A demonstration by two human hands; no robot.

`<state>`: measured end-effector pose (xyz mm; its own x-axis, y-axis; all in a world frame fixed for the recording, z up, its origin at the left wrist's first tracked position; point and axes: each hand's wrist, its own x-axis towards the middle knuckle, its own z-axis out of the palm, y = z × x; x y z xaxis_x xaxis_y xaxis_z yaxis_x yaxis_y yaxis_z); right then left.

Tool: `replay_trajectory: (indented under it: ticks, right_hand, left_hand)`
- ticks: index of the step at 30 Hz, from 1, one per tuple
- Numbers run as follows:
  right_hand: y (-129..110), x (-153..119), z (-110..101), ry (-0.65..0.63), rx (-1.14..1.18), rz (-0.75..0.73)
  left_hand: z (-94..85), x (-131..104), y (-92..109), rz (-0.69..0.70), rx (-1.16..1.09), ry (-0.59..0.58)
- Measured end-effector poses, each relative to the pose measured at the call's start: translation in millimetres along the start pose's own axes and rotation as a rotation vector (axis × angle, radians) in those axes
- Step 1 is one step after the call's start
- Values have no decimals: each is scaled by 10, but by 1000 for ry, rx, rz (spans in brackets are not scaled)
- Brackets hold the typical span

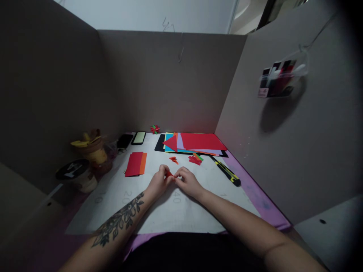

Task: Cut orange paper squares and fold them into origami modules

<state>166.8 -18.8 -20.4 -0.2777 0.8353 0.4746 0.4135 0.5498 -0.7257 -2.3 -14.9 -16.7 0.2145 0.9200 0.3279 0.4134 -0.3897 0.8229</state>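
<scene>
A small red-orange piece of paper point(169, 174) is pinched between my two hands at the middle of the white mat point(159, 211). My left hand point(160, 180) grips it from the left with thumb and fingers closed. From the right, the fingertips of my right hand point(187, 182) close on its other end; most of the paper is hidden by the fingers. Just beyond my hands lie folded orange paper pieces point(174, 160). Beside them is a little pile of red, orange and green paper strips point(195, 159).
Red and orange sheets point(134, 164) lie left, a yellow-black utility knife point(227, 171) right. Coloured paper sheets point(202, 141), a red-green paper star point(155, 129) and a phone point(138, 138) are at the back. A lidded cup point(75, 173) stands left; a plastic pouch point(279, 78) hangs right.
</scene>
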Motion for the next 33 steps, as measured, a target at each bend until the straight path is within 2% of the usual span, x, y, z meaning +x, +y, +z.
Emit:
replay_trajectory:
  ticks: [2,4,7,9,13,20,27,33]
  right_hand:
    - [0,7,5,8,4,33]
    - [1,16,5,23,55,129]
    - [0,21,2,8,222,282]
    - [-6,18,4,-29,319,332]
    - [-30,16,12,-72,346,295]
    - [-16,50,1,27,558,362]
    - [-12,38,-10,16,523,299]
    - [50,25,-15,85,365,228]
  left_hand:
    - [-11,8,4,-10,-15,-2]
    - [-29,27,0,-18,-75,22]
    - [-54,59,-2,-27,-164,46]
    - [-63,68,8,-30,-196,34]
    - [-63,57,43,-19,-229,1]
    - [-35,26,41,14,-210,-170]
    - [-24,19,-18,46,-163,-99]
    - [-71,20,63,58,-161,-84]
